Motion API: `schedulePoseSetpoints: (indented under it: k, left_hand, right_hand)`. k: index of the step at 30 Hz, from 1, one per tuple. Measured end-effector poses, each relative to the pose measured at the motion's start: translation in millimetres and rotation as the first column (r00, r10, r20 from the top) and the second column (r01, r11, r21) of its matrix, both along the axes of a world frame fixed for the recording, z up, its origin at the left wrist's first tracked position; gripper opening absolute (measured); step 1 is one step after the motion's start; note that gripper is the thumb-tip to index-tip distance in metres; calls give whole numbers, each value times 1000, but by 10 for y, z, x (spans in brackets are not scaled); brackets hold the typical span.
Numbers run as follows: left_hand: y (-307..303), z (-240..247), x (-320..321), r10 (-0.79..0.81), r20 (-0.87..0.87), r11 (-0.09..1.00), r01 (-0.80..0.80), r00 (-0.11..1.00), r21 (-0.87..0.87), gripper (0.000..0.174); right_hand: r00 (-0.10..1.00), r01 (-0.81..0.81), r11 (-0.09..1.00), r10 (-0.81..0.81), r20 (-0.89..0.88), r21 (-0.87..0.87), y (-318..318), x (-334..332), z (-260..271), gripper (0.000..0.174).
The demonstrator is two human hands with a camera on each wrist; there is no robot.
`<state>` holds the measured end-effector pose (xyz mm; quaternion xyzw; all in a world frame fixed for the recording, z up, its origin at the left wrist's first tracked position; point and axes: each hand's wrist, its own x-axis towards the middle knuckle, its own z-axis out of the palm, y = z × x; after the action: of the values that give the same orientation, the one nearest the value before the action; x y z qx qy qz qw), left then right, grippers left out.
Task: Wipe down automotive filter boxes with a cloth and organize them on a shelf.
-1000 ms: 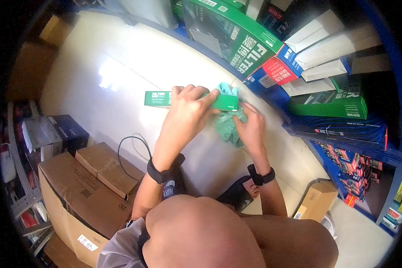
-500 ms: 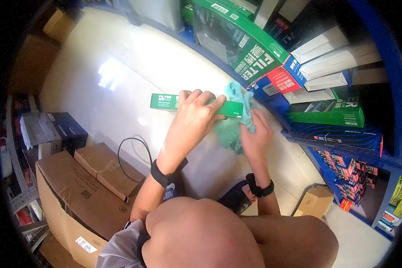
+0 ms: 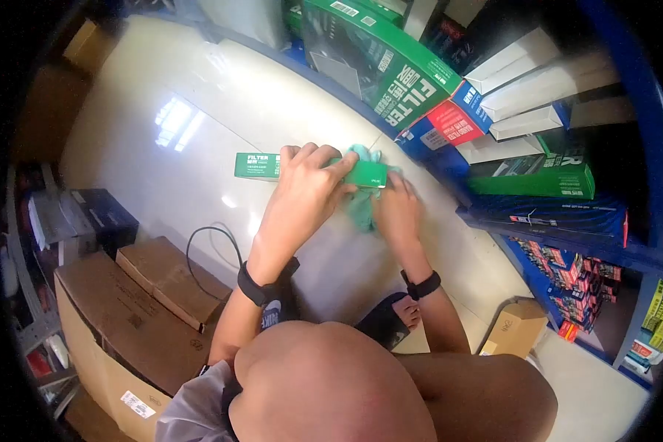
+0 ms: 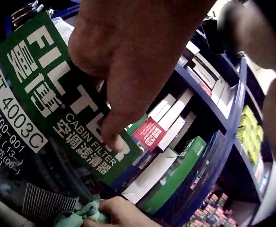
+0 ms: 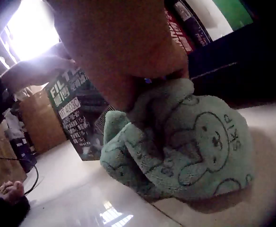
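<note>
A green and black filter box [image 3: 258, 166] is gripped from above by the left hand [image 3: 302, 193], its fingers over the narrow green side. In the left wrist view the large printed face of the box [image 4: 38, 90] shows, with the thumb of the left hand [image 4: 128, 61] against it. The right hand [image 3: 399, 214] holds a crumpled green cloth [image 3: 361, 210] at the right end of the box. From the right wrist, the cloth [image 5: 204, 146] hangs bunched below the right hand [image 5: 124, 52], a rabbit drawing on it; its fingertips are hidden.
A blue shelf [image 3: 560, 239] with filter boxes stands on the right, a large green box [image 3: 390, 66] at its near edge. Brown cartons [image 3: 132, 317] and a black cable [image 3: 191, 254] lie at the left. A small carton [image 3: 514, 328] is at the lower right.
The right hand and cloth moved right and up, then back left and slightly down beside the box. The left hand keeps its grip; the box shifted slightly right, then back left.
</note>
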<state>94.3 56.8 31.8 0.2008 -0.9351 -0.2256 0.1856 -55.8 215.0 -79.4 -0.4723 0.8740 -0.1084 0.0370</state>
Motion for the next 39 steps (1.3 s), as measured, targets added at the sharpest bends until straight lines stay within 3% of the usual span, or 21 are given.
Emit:
schedulePoseSetpoints:
  k: [2,8,10,13,17,18,20,22,28,39]
  left_hand:
    - [0,-15,13,-6,-6,1000,6,1000,-1,44]
    - [5,7,32,-14,-7,1000,14,1000,2,44]
    - [-3,20,23,-13,-6,1000,13,1000,15,44]
    - [-19,8,1,-14,11,1000,14,1000,18,48]
    - [-16,48,29,-30,38,1000,31,999,-1,55]
    - [-8,40,22,-32,14,999,33,999,-32,58]
    - [-23,43,46,-28,-4,998,27,1000,-63,61]
    - [-47,71,54,-30,-6,993,29,1000,-115,64]
    - [-120,141,125,-35,5,991,35,999,-129,64]
    - [-103,236,248,-76,25,995,77,997,-68,60]
  right_hand:
    - [1000,-4,1000,4,11,-16,45,-52,-51,55]
    - [995,93,993,-96,-41,-73,274,-90,492,61]
    - [976,218,974,-215,-45,63,365,-78,627,68]
    - [979,185,971,-195,57,152,502,-58,601,74]
    - [980,185,976,-191,52,112,586,-30,451,76]
    - [979,183,983,-185,87,25,566,-18,530,74]
    - [978,177,982,-168,126,-63,503,-10,634,71]
    - [970,103,952,-32,243,-289,461,-22,697,66]
    - [968,-50,909,146,205,-415,309,49,901,63]
    - [944,-173,872,279,174,-459,104,66,1156,61]
